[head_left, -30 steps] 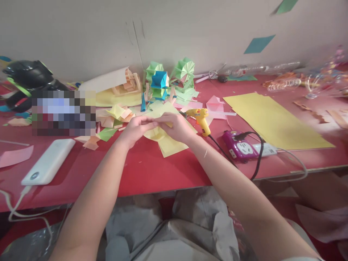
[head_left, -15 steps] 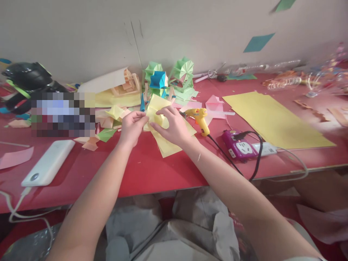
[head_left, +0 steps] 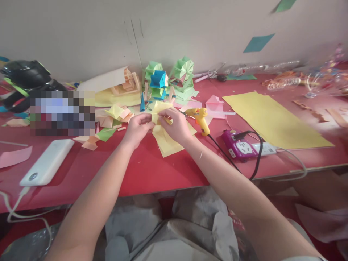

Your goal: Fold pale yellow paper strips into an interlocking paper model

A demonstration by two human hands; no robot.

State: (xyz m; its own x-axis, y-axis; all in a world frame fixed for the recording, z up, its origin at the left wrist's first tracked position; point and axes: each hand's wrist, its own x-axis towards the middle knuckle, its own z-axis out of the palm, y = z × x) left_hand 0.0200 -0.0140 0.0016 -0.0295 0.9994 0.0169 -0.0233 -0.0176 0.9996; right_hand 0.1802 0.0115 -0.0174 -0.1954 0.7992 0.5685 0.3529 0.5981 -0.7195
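Between my hands is a folded piece of yellow paper (head_left: 160,107), raised over the table. My left hand (head_left: 138,129) pinches its left edge between thumb and fingers. My right hand (head_left: 176,125) has its fingers and thumb closed on the right side of the same piece. Under my hands lie flat yellow sheets (head_left: 168,145). Just to the right of my right hand a yellow glue gun (head_left: 199,117) rests on the red table (head_left: 163,174).
Blue and green folded paper models (head_left: 159,79) stand behind my hands, with paper scraps (head_left: 116,112) to the left. A white power bank (head_left: 47,163) lies at the left. At the right are a purple socket block (head_left: 240,146) and large yellow sheets (head_left: 277,119).
My right hand has gone from open, with thumb and fingers apart, to closed on the yellow paper. My left hand has shifted slightly right, and the folded piece has turned.
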